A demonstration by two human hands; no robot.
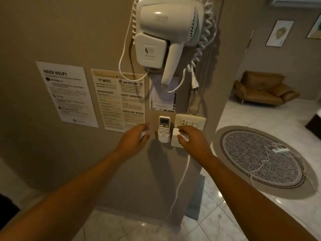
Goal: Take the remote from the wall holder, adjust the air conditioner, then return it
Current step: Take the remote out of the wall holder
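remote (164,126) lower half: hidden inside the wall holder (164,138), buttons too small to read.
white box (177,138) at 3 o'clock of the holder: partly covered by the right hand (190,139).
notice sheets (119,99) body text: blurred, only headings legible.
paper (163,100) at 12 o'clock of the remote: top hidden behind the hair dryer (169,23) handle.
hair dryer top: cut off by the upper edge.
air conditioner (297,0) at the 1 o'clock corner: mostly out of frame.

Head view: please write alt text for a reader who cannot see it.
A white remote sits upright in its wall holder, with the open left hand and right hand reaching in on either side, not touching it. A wall-mounted hair dryer hangs above, printed notices to the left.
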